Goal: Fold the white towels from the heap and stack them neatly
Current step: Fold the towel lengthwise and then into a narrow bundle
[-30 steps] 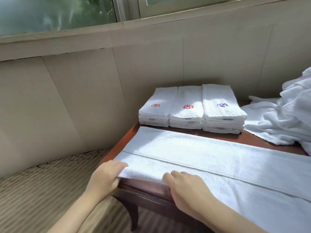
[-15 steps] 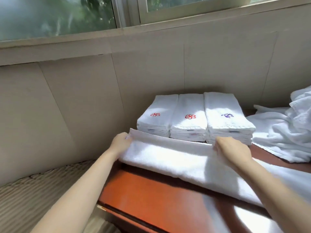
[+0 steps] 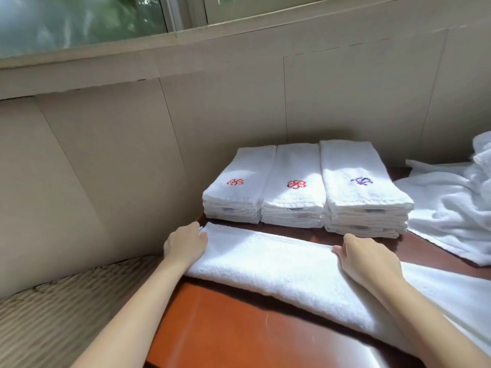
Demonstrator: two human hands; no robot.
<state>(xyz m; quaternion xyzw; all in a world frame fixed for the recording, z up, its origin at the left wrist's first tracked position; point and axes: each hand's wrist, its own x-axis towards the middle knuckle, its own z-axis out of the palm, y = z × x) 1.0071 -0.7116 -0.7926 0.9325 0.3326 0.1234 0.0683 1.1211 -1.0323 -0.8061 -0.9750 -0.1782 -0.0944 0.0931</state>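
1. We noted three stacks of folded white towels [image 3: 293, 187] side by side at 12 o'clock on the glossy red-brown wooden table [image 3: 225, 322], close against the beige panelled wall [image 3: 239, 102]. Two tops bore a red emblem, and the tallest, at the 3 o'clock end, a purple one. That much of the job looked done.
2. The long white terry towel [image 3: 265, 261] lay across the table at 6 o'clock of the stacks, near them but apart. It was doubled lengthwise, and its length ran out of view toward 4 o'clock.
3. The left hand [image 3: 186, 245] sat at the towel's 9 o'clock end, its fingers curled on the far corner. The right hand [image 3: 369, 258] gripped the far edge farther along, fingertips hooked over the hem.
4. A rumpled heap of unfolded white towels [image 3: 449, 208] lay at 3 o'clock. We could not count them.
5. We judged this towel only part folded. The crosswise folds and its place on a stack remained, as did the heap.
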